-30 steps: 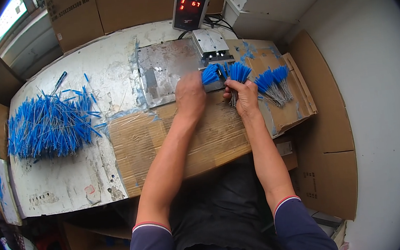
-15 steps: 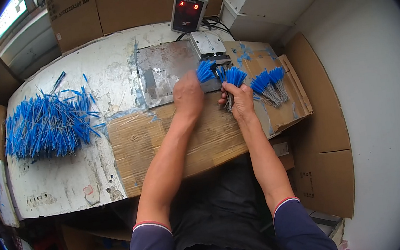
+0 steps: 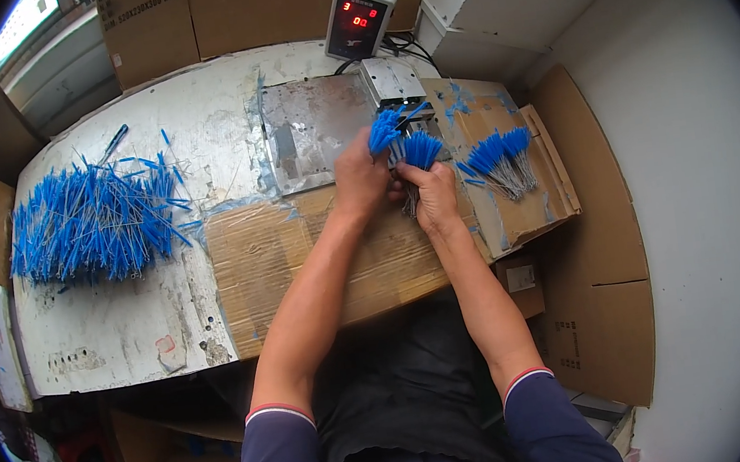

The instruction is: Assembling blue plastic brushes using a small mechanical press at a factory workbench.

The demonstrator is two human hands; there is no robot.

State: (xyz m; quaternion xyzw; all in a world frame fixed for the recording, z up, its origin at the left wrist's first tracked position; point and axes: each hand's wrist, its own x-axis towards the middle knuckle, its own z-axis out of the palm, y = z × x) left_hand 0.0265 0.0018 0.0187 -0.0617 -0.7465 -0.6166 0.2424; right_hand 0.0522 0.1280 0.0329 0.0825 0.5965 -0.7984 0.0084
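Observation:
My left hand is closed round a bundle of thin wires with blue sleeves, blue ends upward. Close beside it, my right hand grips a second bundle of blue-sleeved wires, its thin grey ends hanging below the fingers. The two hands almost meet in front of a small metal device with a slotted front. A loose-looking blue sleeve sticks out to the right of the left bundle. Fingertips of the left hand are partly hidden.
A big heap of the same wires lies on the white table at left, with a pen-like tool behind. Sorted bundles rest on cardboard at right. A counter box with red digits stands behind a metal plate.
My right hand has moved left with its bundle, close up to my left hand. The left hand has shifted slightly right. More red digits are lit on the counter box.

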